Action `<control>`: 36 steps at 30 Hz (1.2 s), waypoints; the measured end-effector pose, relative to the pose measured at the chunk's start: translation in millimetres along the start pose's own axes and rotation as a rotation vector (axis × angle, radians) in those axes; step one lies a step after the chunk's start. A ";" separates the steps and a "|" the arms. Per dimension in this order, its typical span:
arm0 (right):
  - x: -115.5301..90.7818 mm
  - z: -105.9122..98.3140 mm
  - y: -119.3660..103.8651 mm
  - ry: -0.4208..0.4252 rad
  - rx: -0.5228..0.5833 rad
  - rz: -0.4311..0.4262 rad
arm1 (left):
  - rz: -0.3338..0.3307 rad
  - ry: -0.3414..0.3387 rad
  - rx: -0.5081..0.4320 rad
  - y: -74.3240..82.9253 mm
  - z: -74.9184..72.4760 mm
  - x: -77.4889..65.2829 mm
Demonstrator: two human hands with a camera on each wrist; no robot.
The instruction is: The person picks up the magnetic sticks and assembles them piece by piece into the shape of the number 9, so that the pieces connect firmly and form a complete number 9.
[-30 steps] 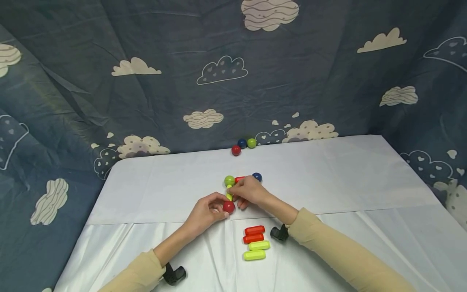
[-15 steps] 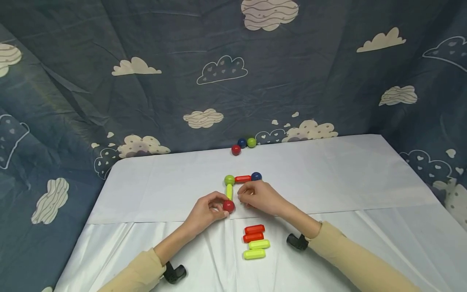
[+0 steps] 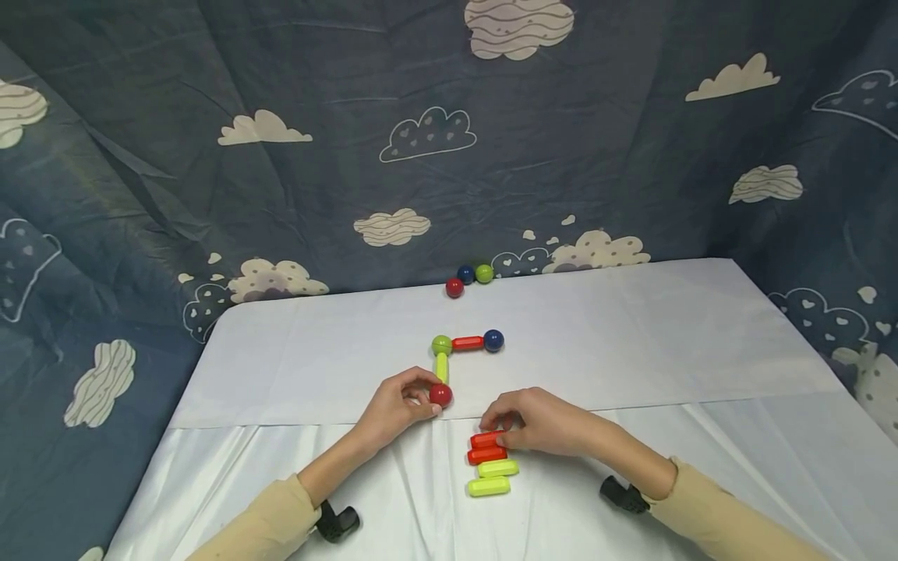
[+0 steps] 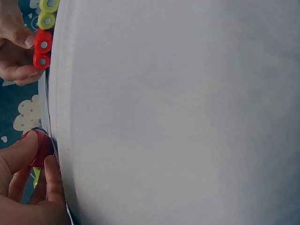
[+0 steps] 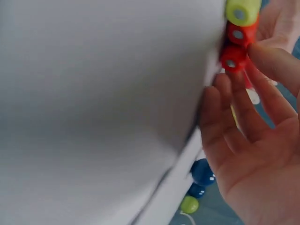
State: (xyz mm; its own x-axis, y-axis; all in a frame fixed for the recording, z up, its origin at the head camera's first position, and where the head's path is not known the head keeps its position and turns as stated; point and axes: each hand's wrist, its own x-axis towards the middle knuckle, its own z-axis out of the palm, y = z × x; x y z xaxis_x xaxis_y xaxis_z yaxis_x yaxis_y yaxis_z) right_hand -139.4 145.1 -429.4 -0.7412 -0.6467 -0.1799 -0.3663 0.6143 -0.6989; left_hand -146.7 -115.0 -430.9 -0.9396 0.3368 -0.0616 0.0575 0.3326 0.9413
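Observation:
On the white table [image 3: 631,343] lies a flat structure: a green ball [image 3: 441,344], a red rod [image 3: 467,342] and a blue ball [image 3: 493,340] in a row, with a green rod [image 3: 441,366] running down to a red ball [image 3: 440,395]. My left hand [image 3: 429,396] pinches that red ball [image 4: 40,147] between thumb and fingers. My right hand [image 3: 495,433] is at the stack of loose rods, its thumb and fingers closing on the top red rod [image 3: 489,439], whose end shows in the right wrist view [image 5: 231,61]. Below it lie a second red rod [image 3: 487,454] and two green rods [image 3: 498,468].
Three loose balls, red [image 3: 454,287], blue [image 3: 465,273] and green [image 3: 483,273], sit at the table's far edge against the cloud-patterned blue curtain [image 3: 421,156]. The cloth has a crease across the table just below the hands.
My right hand left the structure's green rod and came down toward me onto the top red rod of the loose stack. The left hand stayed on the red ball.

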 end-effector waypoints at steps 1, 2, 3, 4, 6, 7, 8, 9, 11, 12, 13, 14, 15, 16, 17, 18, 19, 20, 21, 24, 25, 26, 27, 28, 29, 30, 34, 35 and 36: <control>-0.9 1.0 1.5 -0.001 0.004 0.000 | 0.001 -0.001 0.001 0.3 0.1 0.1; -1.5 1.8 2.6 -0.001 0.007 -0.001 | 0.003 -0.002 0.004 0.5 0.2 0.1; -1.8 2.6 3.6 0.000 0.009 -0.003 | 0.004 -0.002 0.009 1.1 0.2 0.0; -2.0 3.2 4.4 0.002 0.009 -0.006 | 0.005 -0.003 0.014 1.9 0.3 -0.1; -2.0 4.1 5.2 0.002 0.000 -0.006 | 0.002 -0.005 0.028 -8.4 1.0 4.1; -1.9 4.4 5.4 0.003 -0.006 -0.007 | 0.002 -0.004 0.033 -13.7 1.4 6.2; -1.6 4.3 5.3 0.005 -0.011 -0.003 | 0.001 -0.003 0.037 -19.4 1.6 8.3; -1.2 4.0 5.4 0.008 -0.012 0.008 | 0.000 -0.002 0.044 -24.9 2.0 10.3; -0.2 2.9 5.3 0.020 0.001 0.034 | -0.003 0.000 0.048 -36.8 2.9 14.7; 0.5 2.2 5.4 0.031 0.013 0.043 | -0.001 0.001 0.047 -37.2 3.1 14.8; 1.4 1.3 5.4 0.043 0.026 0.053 | 0.002 0.002 0.046 -37.1 3.1 14.6; 2.4 0.5 5.6 0.059 0.039 0.062 | 0.003 0.001 0.047 -37.0 3.0 14.6; 3.6 -0.4 5.5 0.076 0.052 0.066 | 0.002 0.000 0.051 -36.7 3.0 14.4; 5.1 -1.2 5.4 0.092 0.061 0.065 | 0.002 0.000 0.052 -36.3 2.8 14.3; 6.8 -1.8 5.4 0.110 0.066 0.059 | 0.002 -0.001 0.056 -36.2 2.5 14.2; 8.6 -2.4 5.1 0.126 0.069 0.053 | 0.004 -0.002 0.060 -35.9 2.3 14.1; 10.6 -2.9 4.9 0.139 0.070 0.048 | 0.003 -0.003 0.063 -35.5 2.2 14.0; 12.6 -3.4 4.6 0.150 0.074 0.042 | 0.002 -0.004 0.066 -35.4 2.1 13.9; 14.7 -3.8 4.3 0.159 0.077 0.036 | 0.000 -0.004 0.068 -35.4 2.1 13.8; 21.1 -4.2 3.7 0.169 0.080 0.025 | 0.005 -0.004 0.063 -35.6 2.2 14.2; 23.2 -4.1 3.7 0.169 0.078 0.024 | 0.004 -0.003 0.056 -35.7 2.3 14.3; 25.2 -3.9 4.1 0.168 0.077 0.024 | 0.006 -0.002 0.051 -36.2 2.5 14.5; 27.3 -3.8 4.5 0.166 0.071 0.024 | 0.010 0.000 0.045 -36.5 2.6 14.4; 29.2 -3.7 4.7 0.163 0.066 0.024 | 0.015 0.001 0.037 -36.7 2.8 14.3; 31.1 -3.5 5.0 0.160 0.065 0.024 | 0.018 0.004 0.030 -37.1 3.0 14.2; 33.0 -3.4 5.4 0.157 0.061 0.022 | 0.025 0.005 0.021 -37.5 3.1 14.1; 39.6 -3.5 6.5 0.153 0.057 0.009 | 0.043 0.009 0.013 -37.0 3.2 13.4; 40.9 -3.7 6.9 0.153 0.059 0.007 | 0.044 0.010 0.016 -36.8 3.1 13.5; 41.8 -3.9 7.1 0.154 0.061 0.006 | 0.042 0.010 0.020 -36.4 2.9 13.4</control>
State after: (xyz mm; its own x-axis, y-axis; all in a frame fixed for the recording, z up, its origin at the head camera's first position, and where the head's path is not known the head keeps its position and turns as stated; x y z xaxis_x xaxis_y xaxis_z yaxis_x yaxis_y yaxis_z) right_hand -175.2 124.2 -439.2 -0.8224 -0.5634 -0.0788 -0.3306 0.5860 -0.7398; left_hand -160.4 -120.0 -467.0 -0.9395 0.3420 -0.0192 0.1031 0.3358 0.9363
